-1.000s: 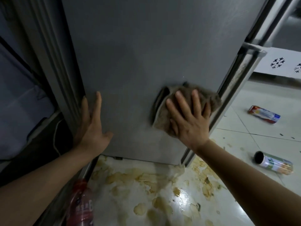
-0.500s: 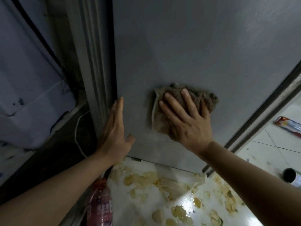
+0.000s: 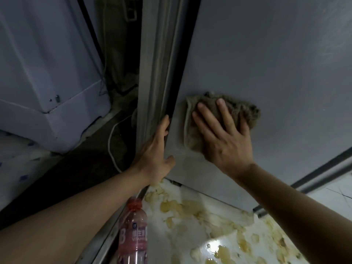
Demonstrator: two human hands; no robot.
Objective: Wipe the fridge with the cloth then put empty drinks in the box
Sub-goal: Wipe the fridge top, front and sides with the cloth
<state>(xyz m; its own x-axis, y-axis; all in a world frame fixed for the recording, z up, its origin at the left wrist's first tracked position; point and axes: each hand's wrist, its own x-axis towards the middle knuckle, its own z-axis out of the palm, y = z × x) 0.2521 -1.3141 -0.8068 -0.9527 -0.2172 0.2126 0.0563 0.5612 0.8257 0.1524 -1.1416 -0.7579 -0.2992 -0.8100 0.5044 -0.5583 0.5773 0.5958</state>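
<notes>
— Where the flat grey fridge door [image 3: 266,54] fills twelve to three o'clock: brown, nubbly terry cloth [image 3: 231,109] flat against it, near centre. Under what?

— Under the right hand [image 3: 225,139], fingers straight and spread, palm pressing the cloth to the door (no pinch, no curl round it).

— And the left hand [image 3: 155,152]?

— At about nine o'clock of the cloth, just beside it. Fingers straight and together, laid along the door's left edge, touching the dark rubber seal [image 3: 170,82]; thumb out on the door face. Holding nothing.

— Any drinks?

— One clear pink plastic bottle with a red cap [image 3: 134,229], at six o'clock, upright or nearly so, beside the fridge's lower edge. Empty or not: cannot tell.

— Rest?

— Glossy white floor [image 3: 190,244] at five o'clock, blotched with yellowish-brown spill. Pale bluish-white appliance [image 3: 47,73] at ten o'clock, well apart from the hands; thin white cord [image 3: 112,141] on the dark ground between it and the fridge.
</notes>
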